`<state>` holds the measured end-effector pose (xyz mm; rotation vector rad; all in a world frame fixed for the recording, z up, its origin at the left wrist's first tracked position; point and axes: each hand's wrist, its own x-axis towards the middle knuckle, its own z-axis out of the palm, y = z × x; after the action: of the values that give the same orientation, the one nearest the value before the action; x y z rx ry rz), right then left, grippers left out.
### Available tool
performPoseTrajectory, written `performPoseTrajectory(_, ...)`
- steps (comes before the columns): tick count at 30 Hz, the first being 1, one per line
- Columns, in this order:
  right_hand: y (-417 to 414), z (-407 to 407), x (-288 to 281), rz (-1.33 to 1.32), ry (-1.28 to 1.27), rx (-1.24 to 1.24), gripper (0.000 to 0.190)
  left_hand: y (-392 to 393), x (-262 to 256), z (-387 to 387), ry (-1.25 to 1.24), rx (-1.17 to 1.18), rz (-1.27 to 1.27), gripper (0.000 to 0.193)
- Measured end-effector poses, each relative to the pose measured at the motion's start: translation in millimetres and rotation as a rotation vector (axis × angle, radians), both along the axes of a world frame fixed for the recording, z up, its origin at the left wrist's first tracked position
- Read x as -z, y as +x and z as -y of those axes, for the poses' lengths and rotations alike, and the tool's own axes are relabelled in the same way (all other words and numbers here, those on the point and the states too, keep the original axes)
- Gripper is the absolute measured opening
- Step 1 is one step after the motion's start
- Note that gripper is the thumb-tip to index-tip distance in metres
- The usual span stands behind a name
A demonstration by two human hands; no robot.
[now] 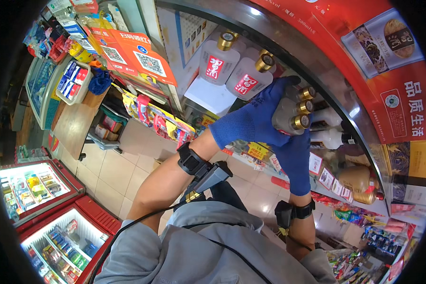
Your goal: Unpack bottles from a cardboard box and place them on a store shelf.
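My left hand [255, 113], in a blue knitted glove, reaches into a glass display case and presses against a group of several small clear liquor bottles with gold caps [287, 110]. My right hand [293, 152], gloved the same way, is at the near side of those bottles, so the group sits between both hands. The fingers are partly hidden behind the bottles. Left of them, larger frosted glass bottles with gold caps and red labels [246, 81] stand beside a white box [209, 94].
White bottles [326, 136] lie or lean to the right, with a brown ceramic jar [358, 181] nearer me. The case's dark curved edge [344, 113] arcs beyond my hands. Price cards [328, 177] line the shelf. A wooden table [74, 120] and red lit refrigerators [64, 241] stand left.
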<state>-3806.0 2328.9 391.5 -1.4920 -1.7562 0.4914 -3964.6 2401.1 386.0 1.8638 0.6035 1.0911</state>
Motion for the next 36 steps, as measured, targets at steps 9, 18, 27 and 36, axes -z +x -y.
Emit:
performPoseTrajectory(9, 8.0, 5.4, -2.5, 0.249, -0.008, 0.092, 0.062, -1.0, -0.9, -3.7, -0.014, 0.031, -0.077, 0.112)
performPoseTrajectory(18, -14.1, 12.7, -23.7, 0.171, -0.135, 0.223, 0.058, -1.3, 0.7, -6.2, -0.007, 0.039, -0.034, 0.115)
performPoseTrajectory(27, -2.1, 11.9, -5.9, 0.107, -0.018, 0.084, 0.080, -7.9, -18.7, 4.9, -0.063, 0.017, -0.189, 0.124)
performPoseTrajectory(36, -12.9, -13.3, -8.5, 0.131, -0.159, 0.238, 0.082, -26.9, -22.5, 47.9, 0.088, -0.152, -0.143, 0.111)
